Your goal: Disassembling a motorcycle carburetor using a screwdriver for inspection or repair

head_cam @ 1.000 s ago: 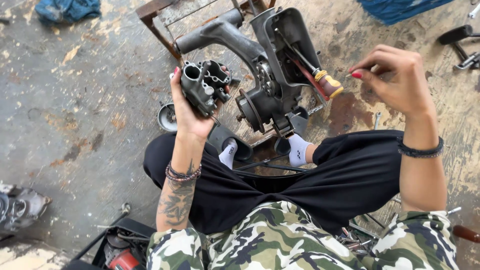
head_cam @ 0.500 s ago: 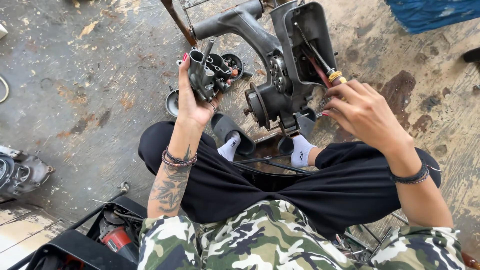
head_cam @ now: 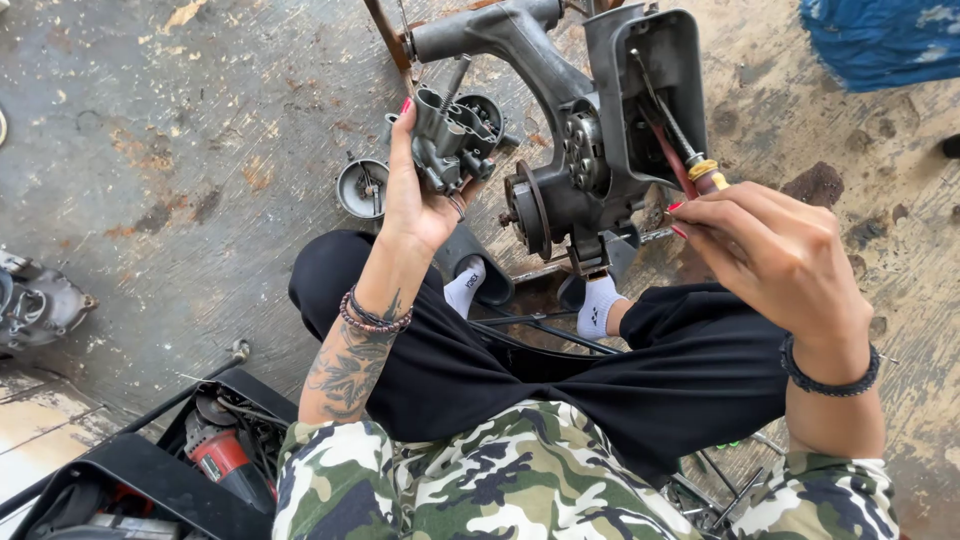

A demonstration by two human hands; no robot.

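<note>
At the far left, an engine cover [head_cam: 38, 300] lies on the stained concrete floor [head_cam: 150, 150], with an open tool bag [head_cam: 170, 470] below it; both are well apart from our work. A small metal bowl [head_cam: 362, 187] sits on the floor just beside our left hand [head_cam: 420, 200].

Our left hand is closed around a carburettor body [head_cam: 455, 135], raised above the floor with its open bores facing us. We judge the grip to sit low on the part; should it loosen, the carburettor would drop onto concrete and small fittings could scatter.

To the right, the grey engine casing [head_cam: 590, 150] leans on a frame in front of our socked feet [head_cam: 598, 305]. If knocked, it could tip toward them.

Our right hand [head_cam: 780, 260] is curled at the yellow-collared handle of a screwdriver [head_cam: 690, 165], whose shaft runs up into the casing's open housing. We cannot tell how firmly the fingers clamp it. A slipping tip could gouge the housing or jab the hand.
</note>
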